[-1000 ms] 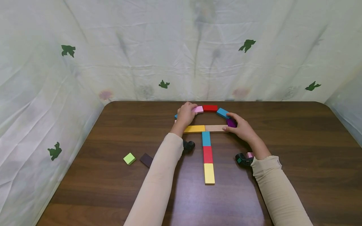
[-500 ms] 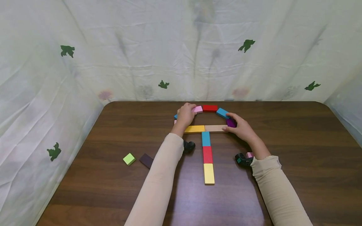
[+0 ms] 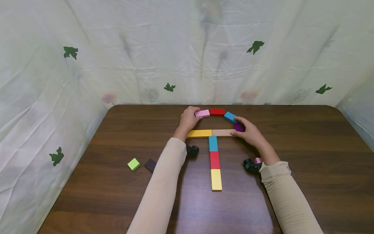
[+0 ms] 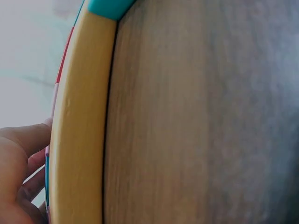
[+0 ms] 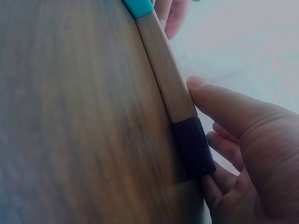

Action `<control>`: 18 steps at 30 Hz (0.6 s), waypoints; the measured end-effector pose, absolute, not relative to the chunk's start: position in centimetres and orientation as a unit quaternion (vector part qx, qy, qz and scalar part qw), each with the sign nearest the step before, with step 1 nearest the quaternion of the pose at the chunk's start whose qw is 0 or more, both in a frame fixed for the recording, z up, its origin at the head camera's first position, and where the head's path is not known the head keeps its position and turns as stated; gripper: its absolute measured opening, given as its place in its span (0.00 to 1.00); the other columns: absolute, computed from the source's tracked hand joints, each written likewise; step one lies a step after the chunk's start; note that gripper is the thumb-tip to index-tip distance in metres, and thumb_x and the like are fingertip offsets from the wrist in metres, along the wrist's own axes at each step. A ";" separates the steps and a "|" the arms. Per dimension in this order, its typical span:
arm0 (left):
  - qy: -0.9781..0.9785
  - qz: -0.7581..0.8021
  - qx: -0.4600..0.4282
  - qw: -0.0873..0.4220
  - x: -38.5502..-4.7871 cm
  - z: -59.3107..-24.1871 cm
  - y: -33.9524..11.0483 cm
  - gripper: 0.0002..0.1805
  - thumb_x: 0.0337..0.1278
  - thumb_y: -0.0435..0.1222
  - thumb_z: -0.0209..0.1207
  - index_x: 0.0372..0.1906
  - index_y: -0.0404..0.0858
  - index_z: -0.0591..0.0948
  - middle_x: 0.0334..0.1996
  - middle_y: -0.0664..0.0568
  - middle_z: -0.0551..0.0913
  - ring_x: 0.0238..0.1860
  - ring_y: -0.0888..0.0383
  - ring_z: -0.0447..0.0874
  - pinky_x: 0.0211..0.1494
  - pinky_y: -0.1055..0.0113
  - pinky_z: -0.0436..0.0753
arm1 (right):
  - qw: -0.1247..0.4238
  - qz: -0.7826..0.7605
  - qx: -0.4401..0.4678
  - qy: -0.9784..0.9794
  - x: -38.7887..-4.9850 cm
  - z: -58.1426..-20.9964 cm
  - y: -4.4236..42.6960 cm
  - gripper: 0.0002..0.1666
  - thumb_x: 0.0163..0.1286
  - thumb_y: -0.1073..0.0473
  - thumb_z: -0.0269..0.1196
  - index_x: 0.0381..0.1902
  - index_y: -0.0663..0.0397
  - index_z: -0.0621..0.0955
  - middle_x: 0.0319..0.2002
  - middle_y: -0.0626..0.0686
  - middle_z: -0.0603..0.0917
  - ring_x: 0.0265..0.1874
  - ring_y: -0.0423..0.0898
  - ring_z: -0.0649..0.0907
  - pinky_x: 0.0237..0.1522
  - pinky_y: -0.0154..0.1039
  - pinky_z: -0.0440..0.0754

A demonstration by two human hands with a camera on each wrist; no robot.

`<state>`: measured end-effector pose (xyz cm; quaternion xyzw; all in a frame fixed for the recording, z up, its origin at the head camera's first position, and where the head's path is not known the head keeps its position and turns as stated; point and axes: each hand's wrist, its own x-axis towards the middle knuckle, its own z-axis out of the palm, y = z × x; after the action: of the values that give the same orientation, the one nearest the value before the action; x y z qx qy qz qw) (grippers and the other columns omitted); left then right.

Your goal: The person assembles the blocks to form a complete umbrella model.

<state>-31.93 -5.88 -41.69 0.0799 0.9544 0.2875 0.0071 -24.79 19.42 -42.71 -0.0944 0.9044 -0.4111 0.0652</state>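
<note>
My left hand (image 3: 188, 119) is at the left end of a pink block (image 3: 203, 113), its thumb and forefinger to either side of that end. My right hand (image 3: 252, 132) curves loosely about a purple block (image 3: 239, 127). Its forefinger reaches the blue block (image 3: 230, 117), and its thumb touches the plain wooden block (image 3: 222, 133). In the right wrist view the thumb lies over the wooden block (image 5: 166, 70), with fingers behind the purple block (image 5: 195, 147). A red block (image 3: 217, 112) completes the back of the arc. The arc's left side is hidden behind my left hand.
A yellow-orange block (image 3: 200, 133) adjoins the wooden one. Below runs a column of blue (image 3: 213, 143), red (image 3: 214, 160) and pale yellow (image 3: 216, 179) blocks. Loose on the table are a green block (image 3: 133, 164), a dark block (image 3: 150, 165) and a pink one (image 3: 258, 160).
My left hand has shifted slightly left along the pink block, so more of the block shows. The right hand and the other visible blocks have stayed in place.
</note>
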 end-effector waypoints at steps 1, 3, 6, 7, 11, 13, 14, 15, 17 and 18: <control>0.953 0.292 0.078 0.009 -31.9 -41.7 -6.0 0.21 0.54 0.41 0.59 0.54 0.42 0.76 0.53 0.49 0.72 0.55 0.54 0.67 0.57 0.58 0.64 | 0.065 -0.412 -0.095 0.904 -24.8 -42.7 19.4 0.44 0.57 0.47 0.64 0.66 0.54 0.59 0.64 0.61 0.60 0.59 0.58 0.61 0.57 0.55 0.59; 0.952 0.296 0.076 0.008 -31.9 -41.6 -6.1 0.20 0.54 0.41 0.59 0.54 0.43 0.77 0.53 0.50 0.72 0.55 0.54 0.67 0.57 0.58 0.64 | 0.064 -0.414 -0.098 0.903 -24.8 -42.7 19.4 0.43 0.57 0.47 0.64 0.66 0.54 0.59 0.64 0.60 0.61 0.59 0.58 0.62 0.57 0.55 0.60; 0.952 0.295 0.076 0.008 -31.9 -41.6 -6.3 0.20 0.55 0.41 0.59 0.53 0.43 0.77 0.53 0.50 0.73 0.55 0.54 0.67 0.57 0.58 0.64 | 0.064 -0.417 -0.100 0.901 -24.7 -42.7 19.5 0.43 0.57 0.47 0.64 0.66 0.53 0.59 0.64 0.60 0.61 0.59 0.58 0.62 0.57 0.54 0.60; 0.952 0.295 0.076 0.008 -31.9 -41.6 -6.3 0.20 0.55 0.41 0.59 0.53 0.43 0.77 0.53 0.50 0.73 0.55 0.54 0.67 0.57 0.58 0.64 | 0.064 -0.417 -0.100 0.901 -24.7 -42.7 19.5 0.43 0.58 0.47 0.64 0.66 0.53 0.59 0.64 0.60 0.61 0.59 0.58 0.62 0.57 0.54 0.60; 0.953 0.293 0.081 0.006 -32.0 -41.7 -6.3 0.19 0.55 0.41 0.58 0.53 0.43 0.77 0.52 0.50 0.73 0.54 0.54 0.68 0.58 0.59 0.64 | 0.064 -0.417 -0.100 0.901 -24.7 -42.7 19.5 0.43 0.58 0.47 0.63 0.66 0.53 0.59 0.64 0.60 0.61 0.59 0.58 0.62 0.57 0.54 0.61; 0.953 0.292 0.083 0.003 -32.0 -41.7 -6.2 0.19 0.56 0.41 0.58 0.53 0.42 0.77 0.52 0.50 0.74 0.54 0.54 0.68 0.58 0.60 0.65 | 0.064 -0.417 -0.099 0.901 -24.8 -42.7 19.5 0.43 0.58 0.47 0.63 0.66 0.53 0.59 0.64 0.60 0.60 0.59 0.58 0.62 0.57 0.54 0.60; 0.953 0.292 0.084 0.001 -32.0 -41.7 -6.2 0.19 0.56 0.41 0.58 0.53 0.42 0.77 0.51 0.49 0.74 0.53 0.54 0.68 0.58 0.60 0.65 | 0.064 -0.416 -0.098 0.902 -24.8 -42.7 19.5 0.44 0.58 0.47 0.63 0.66 0.53 0.59 0.64 0.60 0.60 0.59 0.58 0.62 0.57 0.54 0.60; 0.953 0.292 0.085 -0.001 -32.0 -41.7 -6.2 0.19 0.56 0.40 0.58 0.53 0.42 0.77 0.51 0.49 0.74 0.53 0.54 0.68 0.58 0.60 0.65 | 0.064 -0.417 -0.098 0.902 -24.8 -42.7 19.5 0.44 0.58 0.47 0.64 0.66 0.53 0.59 0.64 0.60 0.60 0.59 0.58 0.62 0.57 0.54 0.60; 0.953 0.293 0.084 -0.003 -32.0 -41.8 -6.1 0.19 0.56 0.40 0.58 0.53 0.41 0.77 0.51 0.49 0.74 0.53 0.53 0.68 0.58 0.61 0.65 | 0.064 -0.418 -0.098 0.901 -24.8 -42.7 19.5 0.43 0.58 0.47 0.64 0.66 0.53 0.59 0.64 0.60 0.61 0.59 0.58 0.62 0.57 0.54 0.60; 0.952 0.293 0.083 -0.004 -32.0 -41.8 -6.1 0.19 0.56 0.40 0.58 0.53 0.41 0.77 0.51 0.49 0.74 0.53 0.53 0.68 0.58 0.61 0.65 | 0.064 -0.419 -0.099 0.900 -24.8 -42.8 19.5 0.43 0.58 0.47 0.64 0.66 0.53 0.59 0.64 0.60 0.61 0.59 0.58 0.62 0.57 0.54 0.60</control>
<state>-31.96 -6.09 -41.77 0.0831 0.9524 0.2932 -0.0039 -24.75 19.50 -42.75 -0.0990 0.9003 -0.4191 0.0636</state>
